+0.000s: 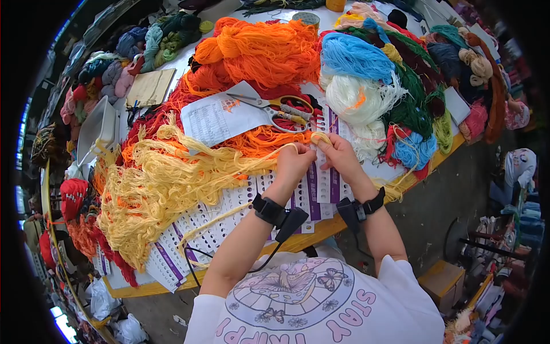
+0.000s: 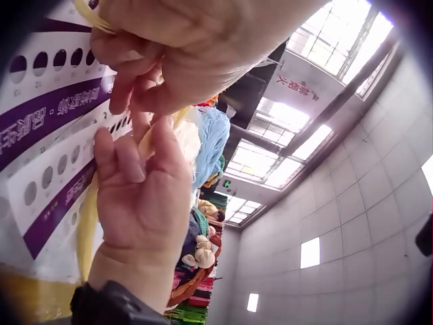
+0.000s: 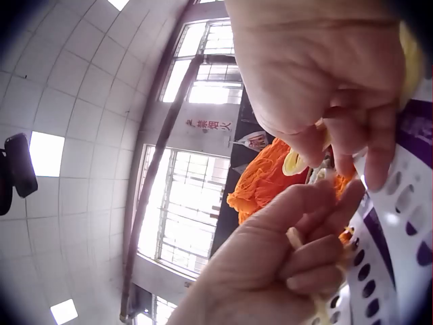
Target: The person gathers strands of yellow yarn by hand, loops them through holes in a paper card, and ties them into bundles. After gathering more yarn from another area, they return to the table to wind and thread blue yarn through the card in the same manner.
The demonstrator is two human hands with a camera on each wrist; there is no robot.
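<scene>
The yellow yarn bundle (image 1: 154,189) is sprawling at nine o'clock, trailing one strand to the left hand (image 1: 294,162), which is pinching it over the punched sample card (image 1: 321,183). The right hand (image 1: 338,153) is pinching the same strand, scissors (image 1: 275,109) lying at twelve o'clock.

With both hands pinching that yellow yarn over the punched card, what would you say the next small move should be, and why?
Probably feed the strand end down into a card hole. The left hand and right hand pinch the yellow yarn close together, directly above the punched sample card, whose nearby holes look open. The strand already runs taut from the bundle, so only a short guided push seems needed.
</scene>
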